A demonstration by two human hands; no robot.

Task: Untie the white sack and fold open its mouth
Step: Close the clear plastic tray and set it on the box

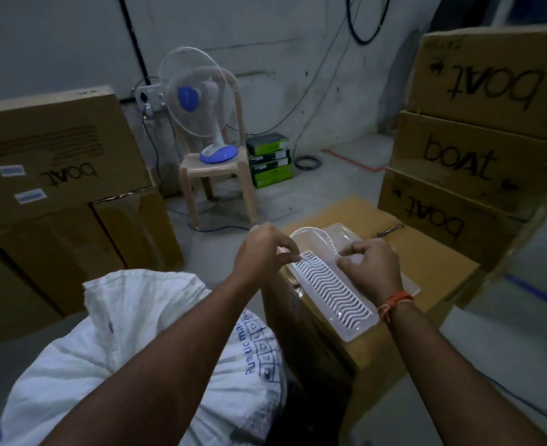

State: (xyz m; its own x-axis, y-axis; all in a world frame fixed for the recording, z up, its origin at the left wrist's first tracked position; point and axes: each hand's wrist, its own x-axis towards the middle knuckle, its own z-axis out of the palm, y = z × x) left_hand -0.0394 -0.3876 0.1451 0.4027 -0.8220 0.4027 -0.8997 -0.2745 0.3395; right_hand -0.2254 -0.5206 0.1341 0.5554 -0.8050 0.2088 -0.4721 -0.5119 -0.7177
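The white woven sack (121, 342) with blue print sits low on the left, under my left forearm; its crumpled top edge points up and away from me. Both hands are raised to its right, above a white plastic tray (336, 294) with a wavy grid. My left hand (261, 252) pinches a thin string (301, 259) at its fingertips. My right hand (373, 263), with an orange band at the wrist, is curled with thumb and fingers pinched together a short way from the left, seemingly on the same string. The string between the hands is barely visible.
The trays lie on a cardboard box (426, 284) in front of me. Stacked "boat" cartons stand at the right (478, 162) and left (56, 156). A plastic chair (220, 175) holding a blue-and-white fan (198, 104) stands ahead, green boxes (270, 160) and cables beside it.
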